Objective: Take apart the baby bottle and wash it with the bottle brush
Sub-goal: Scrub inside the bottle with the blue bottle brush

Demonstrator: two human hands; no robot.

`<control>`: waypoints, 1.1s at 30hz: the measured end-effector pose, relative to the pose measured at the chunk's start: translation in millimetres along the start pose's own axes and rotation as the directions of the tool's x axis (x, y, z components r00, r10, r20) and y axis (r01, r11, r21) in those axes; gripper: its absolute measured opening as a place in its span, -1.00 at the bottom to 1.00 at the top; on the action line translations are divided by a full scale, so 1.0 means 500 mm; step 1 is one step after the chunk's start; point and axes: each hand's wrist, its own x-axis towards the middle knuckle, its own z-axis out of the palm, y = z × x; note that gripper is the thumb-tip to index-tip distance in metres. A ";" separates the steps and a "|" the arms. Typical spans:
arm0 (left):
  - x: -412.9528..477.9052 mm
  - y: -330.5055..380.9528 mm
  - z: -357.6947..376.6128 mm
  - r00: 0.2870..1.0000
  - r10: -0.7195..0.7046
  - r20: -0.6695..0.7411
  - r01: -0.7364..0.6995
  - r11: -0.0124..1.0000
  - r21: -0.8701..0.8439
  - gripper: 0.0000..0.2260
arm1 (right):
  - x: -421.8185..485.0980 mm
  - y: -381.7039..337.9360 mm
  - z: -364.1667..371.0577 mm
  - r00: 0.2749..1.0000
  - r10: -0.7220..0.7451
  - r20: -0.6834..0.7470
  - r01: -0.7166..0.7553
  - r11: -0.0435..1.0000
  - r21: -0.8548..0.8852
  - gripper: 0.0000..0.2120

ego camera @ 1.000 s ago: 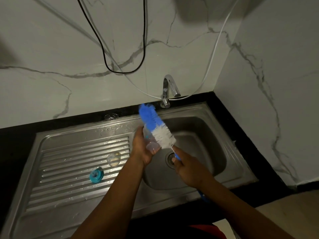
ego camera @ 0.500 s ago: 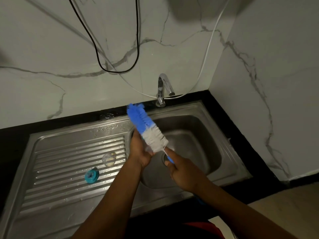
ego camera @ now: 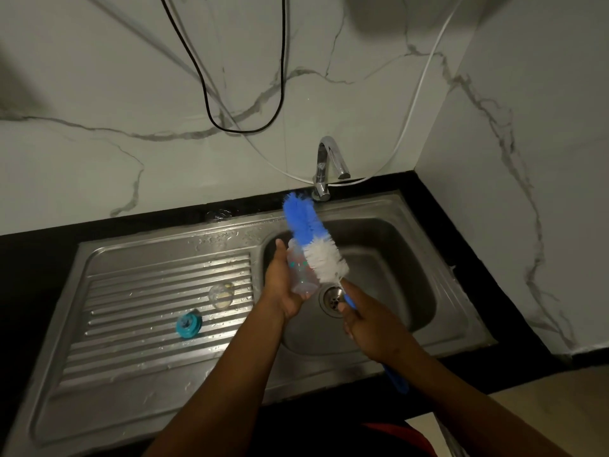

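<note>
Baby bottle (ego camera: 301,270), clear with teal markings, is held over the basin of a steel sink (ego camera: 425,225), the left hand (ego camera: 280,288) curled around it. The right hand (ego camera: 370,324) grips the handle of a blue-and-white bottle brush (ego camera: 313,239) whose bristles lie against the bottle's side. A teal ring (ego camera: 188,323) and a clear teat (ego camera: 221,295) sit apart on the wet ribbed drainboard (ego camera: 141,344). Behind are a chrome tap (ego camera: 329,166), a black counter (ego camera: 39,255) and a marble-patterned wall (ego camera: 99,77).

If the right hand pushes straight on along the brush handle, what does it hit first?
Probably the clear bottle held in the left hand, just beyond the right hand; depth unclear, so it might slide past.
</note>
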 end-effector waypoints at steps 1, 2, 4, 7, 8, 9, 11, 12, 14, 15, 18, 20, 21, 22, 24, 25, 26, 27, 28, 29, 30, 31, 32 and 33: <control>-0.002 0.002 0.003 0.999 0.015 0.035 -0.015 1.000 -0.009 -0.38 | -0.006 -0.005 0.008 1.000 -0.024 0.002 0.024 1.000 -0.005 -0.50; -0.005 0.004 0.005 0.998 0.031 0.055 -0.031 1.000 -0.005 -0.39 | -0.011 -0.008 0.013 0.999 -0.037 0.005 0.037 0.999 -0.007 -0.50; -0.008 0.004 0.002 0.997 0.046 0.056 -0.047 0.999 0.024 -0.40 | -0.003 -0.008 0.014 1.000 -0.021 -0.020 0.021 1.000 0.006 -0.52; -0.007 -0.002 -0.013 0.996 0.087 -0.011 -0.085 0.992 0.094 -0.40 | 0.004 -0.008 0.012 1.000 0.020 -0.022 -0.020 1.000 0.012 -0.50; -0.005 -0.003 -0.018 0.994 0.108 -0.036 -0.103 0.987 0.121 -0.41 | -0.002 -0.008 0.014 1.000 0.006 -0.006 -0.006 1.000 -0.013 -0.50; -0.003 -0.002 -0.025 0.990 0.128 -0.054 -0.119 0.984 0.134 -0.43 | -0.013 -0.012 0.018 1.000 -0.017 0.019 0.017 0.999 -0.040 -0.50; -0.001 0.003 -0.038 0.984 0.145 -0.101 -0.130 0.982 0.139 -0.45 | -0.027 -0.020 0.027 0.997 -0.041 0.060 0.045 0.997 -0.058 -0.49; -0.005 0.004 -0.041 0.982 0.144 -0.120 -0.125 0.980 0.153 -0.44 | -0.027 -0.016 0.032 0.997 -0.037 0.061 0.041 0.998 -0.055 -0.49; -0.018 -0.001 -0.041 0.989 0.123 -0.087 -0.109 0.982 0.154 -0.40 | -0.017 -0.003 0.040 1.000 -0.002 0.029 0.003 1.000 -0.027 -0.49; -0.030 -0.006 -0.040 0.992 0.108 -0.059 -0.099 0.985 0.141 -0.39 | -0.013 0.002 0.044 1.000 0.020 0.015 -0.020 1.000 -0.009 -0.49; -0.056 -0.025 -0.048 0.995 0.098 -0.026 -0.090 0.972 0.215 -0.52 | -0.007 0.012 0.046 0.998 0.056 0.036 -0.056 0.998 -0.004 -0.49; -0.064 -0.034 -0.067 0.995 0.098 -0.028 -0.089 0.969 0.230 -0.58 | -0.006 0.012 0.048 0.996 0.050 0.070 -0.046 0.997 -0.062 -0.48; -0.067 -0.036 -0.076 0.993 0.110 -0.043 -0.098 0.971 0.218 -0.60 | -0.008 0.010 0.049 0.995 0.044 0.087 -0.037 0.996 -0.085 -0.48; -0.071 -0.034 -0.083 0.991 0.125 -0.053 -0.112 0.974 0.199 -0.60 | -0.012 0.008 0.051 0.994 0.035 0.101 -0.026 0.996 -0.089 -0.49; -0.071 -0.028 -0.098 0.986 0.155 -0.063 -0.144 0.976 0.161 -0.58 | -0.026 0.002 0.063 0.992 -0.003 0.125 0.009 0.999 -0.049 -0.49; -0.070 -0.023 -0.107 0.983 0.171 -0.061 -0.160 0.975 0.153 -0.57 | -0.032 0.003 0.074 0.991 -0.022 0.135 0.025 1.000 -0.016 -0.49; -0.070 -0.018 -0.113 0.981 0.184 -0.065 -0.172 0.973 0.154 -0.55 | -0.032 0.008 0.082 0.990 -0.029 0.140 0.029 1.000 0.007 -0.50; -0.070 -0.012 -0.120 0.978 0.195 -0.073 -0.182 0.970 0.160 -0.54 | -0.027 0.016 0.090 0.990 -0.027 0.141 0.025 1.000 0.017 -0.50; -0.071 -0.009 -0.121 0.975 0.204 -0.091 -0.187 0.967 0.174 -0.53 | -0.020 0.021 0.094 0.990 -0.010 0.141 0.007 1.000 0.024 -0.50; -0.073 -0.007 -0.123 0.970 0.214 -0.112 -0.190 0.963 0.193 -0.52 | -0.012 0.027 0.098 0.990 0.004 0.140 -0.010 0.999 0.039 -0.49; -0.078 -0.009 -0.123 0.968 0.215 -0.127 -0.187 0.961 0.202 -0.51 | -0.007 0.027 0.101 0.988 0.029 0.149 -0.038 0.997 0.063 -0.49; -0.082 -0.011 -0.121 0.968 0.213 -0.132 -0.184 0.962 0.204 -0.50 | -0.001 0.027 0.101 0.987 0.047 0.154 -0.062 0.993 0.096 -0.51; -0.087 -0.012 -0.123 0.970 0.208 -0.130 -0.181 0.965 0.189 -0.50 | 0.004 0.025 0.102 0.986 0.058 0.155 -0.077 0.990 0.121 -0.54; -0.092 -0.014 -0.124 0.970 0.209 -0.126 -0.185 0.966 0.181 -0.49 | 0.007 0.021 0.102 0.986 0.057 0.158 -0.078 0.988 0.130 -0.57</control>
